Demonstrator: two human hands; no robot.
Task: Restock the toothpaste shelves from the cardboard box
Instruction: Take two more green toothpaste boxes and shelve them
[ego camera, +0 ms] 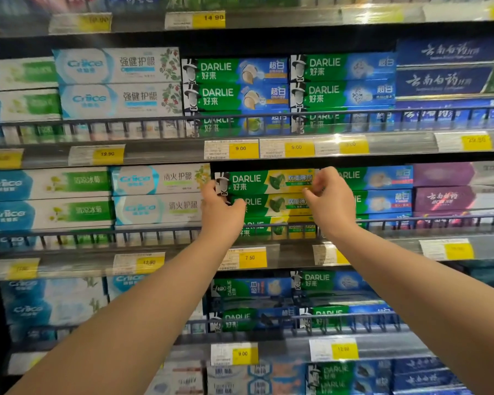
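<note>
Left hand [221,212] and right hand [331,201], each grip clamped on opposite ends of the top green-yellow Darlie box [265,181] on the shelf [291,254]

Reaches forward and upward with both bare limbs, left arm [131,317] and right arm [411,292], nearly straight at the elbows and converging toward the centre. Presents the left hand [221,212] with its back to the camera, fingers curled at the left end of a toothpaste box [268,181], thumb stretched out to the right. Presents the right hand [330,201] slightly higher, back likewise to the camera, fingertips bunched and pinching the right end of the same box. Shows hands apart, wrists in line with forearms.
</note>
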